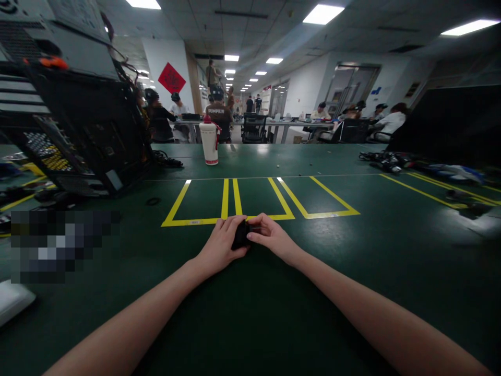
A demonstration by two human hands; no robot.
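Observation:
My left hand point(225, 240) is wrapped round a small black object point(240, 236), holding it just above or on the green table. The object's exact kind does not show, as my fingers cover much of it. From the right, my right hand point(274, 239) meets it with thumb and fingers pinched together. Something thin and pale point(256, 228) shows between those fingertips, too small to name. Both hands are close together, just in front of the yellow tape outlines point(228, 216) on the table.
A white tumbler with a red lid point(210, 143) stands farther back on the green table point(250, 324). An opened computer case point(97, 141) rises at the left, with a black ring point(153, 201) near it. Cables point(385, 160) lie at the right. Several people sit beyond the table.

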